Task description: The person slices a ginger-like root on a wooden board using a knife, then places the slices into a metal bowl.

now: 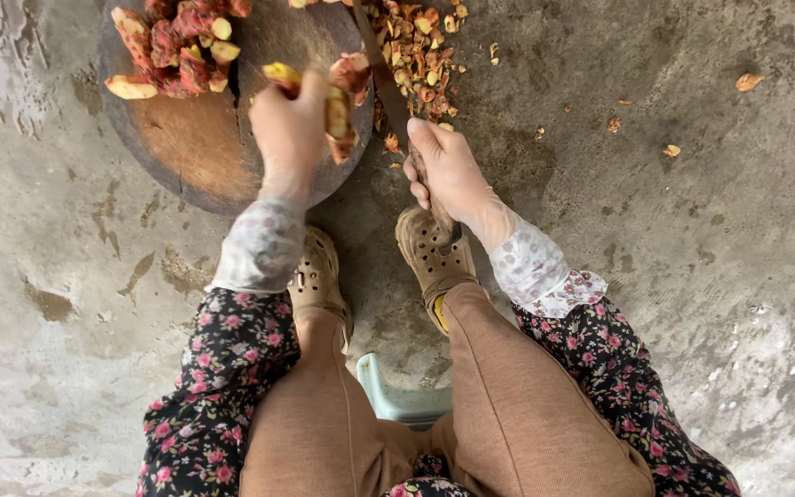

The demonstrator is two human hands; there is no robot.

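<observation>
Steadying a yellow-pink piece (335, 115) in the closed left hand (289, 129) over the near edge of the round wooden board (197, 147). Clamping the right hand (448, 170) around the knife (388, 87), just right of the board. Better keeping fingertips behind the blade. Counting: one board, one knife, two piles of chopped bits.

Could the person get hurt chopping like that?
Maybe. The left hand grips a reddish-yellow piece on the round board, close to the knife blade held by the right hand, so a slip could nick the fingers. The shoes sit right below the knife handle, so a dropped knife could hit a foot. Chopped bits lie on the concrete and might be slippery underfoot.
</observation>
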